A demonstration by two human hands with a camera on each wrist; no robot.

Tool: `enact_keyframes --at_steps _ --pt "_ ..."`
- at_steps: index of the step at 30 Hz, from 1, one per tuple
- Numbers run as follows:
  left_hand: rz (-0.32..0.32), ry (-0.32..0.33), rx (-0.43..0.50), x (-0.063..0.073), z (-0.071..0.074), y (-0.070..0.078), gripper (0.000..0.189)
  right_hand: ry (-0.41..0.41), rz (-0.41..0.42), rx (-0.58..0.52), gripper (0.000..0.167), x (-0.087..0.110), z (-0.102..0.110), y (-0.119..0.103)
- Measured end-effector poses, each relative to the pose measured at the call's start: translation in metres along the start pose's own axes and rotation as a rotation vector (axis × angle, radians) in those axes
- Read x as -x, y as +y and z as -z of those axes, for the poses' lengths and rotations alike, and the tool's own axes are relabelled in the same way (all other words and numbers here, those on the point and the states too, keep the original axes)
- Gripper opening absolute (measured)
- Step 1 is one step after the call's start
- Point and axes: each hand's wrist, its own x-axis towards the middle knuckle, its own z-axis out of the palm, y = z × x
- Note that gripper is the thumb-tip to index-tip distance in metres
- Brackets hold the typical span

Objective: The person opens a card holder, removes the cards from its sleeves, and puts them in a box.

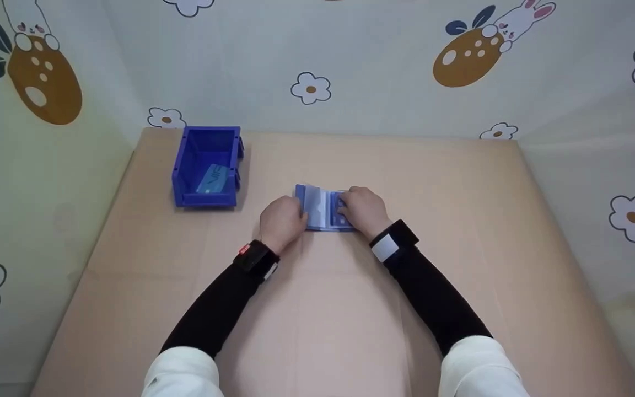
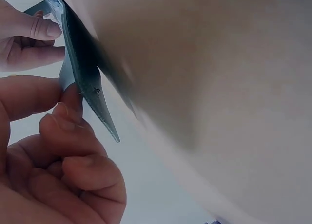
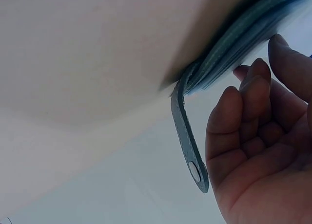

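Observation:
A blue card holder (image 1: 316, 209) lies spread in the middle of the table, with clear plastic sleeves between its covers. My left hand (image 1: 281, 223) pinches its left cover between thumb and forefinger; the left wrist view shows the cover (image 2: 87, 63) lifted at an angle. On the other side, my right hand (image 1: 367, 210) holds the right part, its thumb on the sleeves, where a dark blue card (image 1: 338, 212) shows. The right wrist view shows the stacked sleeves edge-on and a strap (image 3: 185, 131) with a metal snap hanging loose. The right fingertips are partly hidden in the head view.
A blue plastic bin (image 1: 205, 200) stands at the back left of the table, with a teal card (image 1: 213, 179) lying inside. Tan covering spreads over the tabletop (image 1: 450, 220). Patterned cloth (image 1: 378, 82) hangs behind and along both sides.

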Motion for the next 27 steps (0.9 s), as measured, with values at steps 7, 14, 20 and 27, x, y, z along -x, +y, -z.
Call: enact_keyframes --at_steps 7,14,20,27 --pt "0.046 -0.042 -0.050 -0.0026 0.0005 0.0019 0.026 0.015 0.002 0.001 0.016 0.0009 -0.0003 -0.0006" --pt "0.071 -0.065 -0.080 -0.0047 -0.0003 0.0023 0.031 0.018 0.006 -0.006 0.017 0.0011 -0.0003 -0.0002" --pt "0.095 -0.086 -0.091 -0.0065 -0.0006 0.0024 0.027 0.018 0.003 -0.010 0.015 0.0007 -0.0002 -0.0002" --pt "0.090 -0.095 -0.116 -0.0081 -0.0002 0.0022 0.019 0.014 0.002 -0.011 0.016 0.0007 0.0002 -0.0001"
